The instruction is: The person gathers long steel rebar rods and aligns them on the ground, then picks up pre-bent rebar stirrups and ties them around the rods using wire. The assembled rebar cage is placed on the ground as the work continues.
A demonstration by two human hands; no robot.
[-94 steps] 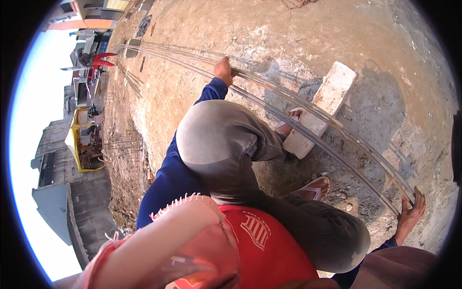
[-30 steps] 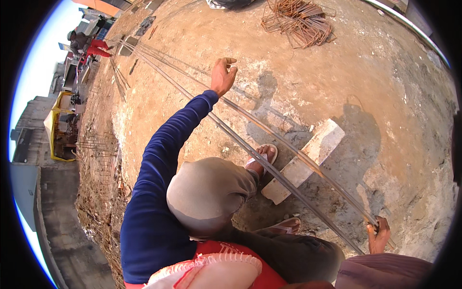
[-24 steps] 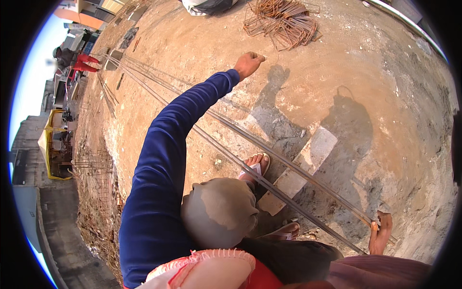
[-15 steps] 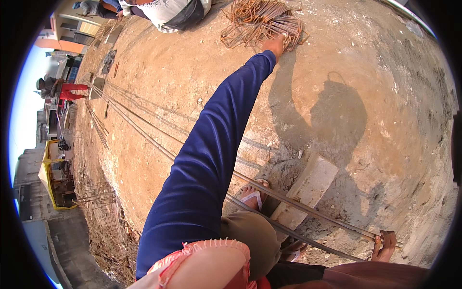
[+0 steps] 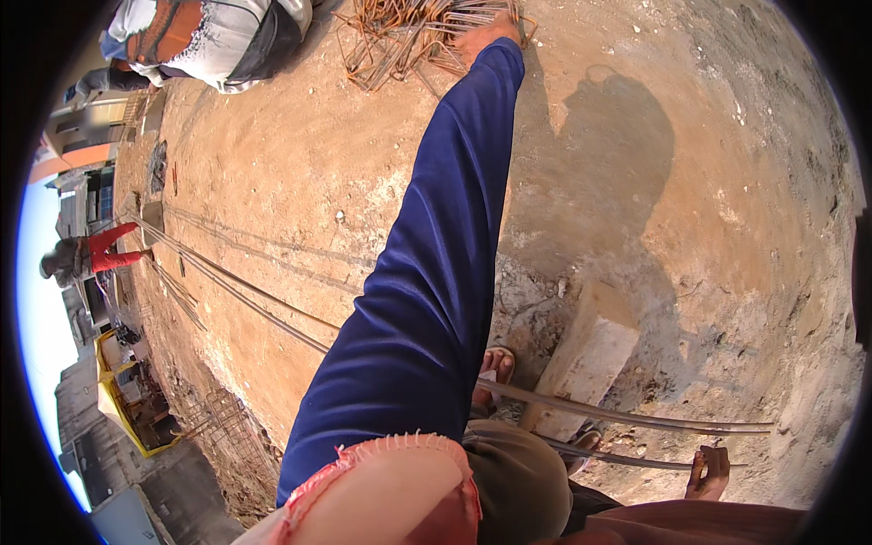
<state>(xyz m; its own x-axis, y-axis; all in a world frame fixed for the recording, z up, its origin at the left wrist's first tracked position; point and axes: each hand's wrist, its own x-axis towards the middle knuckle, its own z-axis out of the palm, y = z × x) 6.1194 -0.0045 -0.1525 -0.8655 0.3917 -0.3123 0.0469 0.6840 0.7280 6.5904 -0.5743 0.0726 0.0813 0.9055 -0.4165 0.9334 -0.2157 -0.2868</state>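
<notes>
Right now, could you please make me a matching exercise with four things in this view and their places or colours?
1. left hand
2. right hand
3. pale block
4. bent bars

A. crossed in view by the long bars
B. rust-coloured
C. at the bent bars
D. near the ends of the long bars

Pairs: 1-C; 2-D; 3-A; 4-B

The top edge crops the bent rods (image 5: 400, 34), and the sleeve (image 5: 431, 254) hides part of the long bars (image 5: 627, 418).
</notes>
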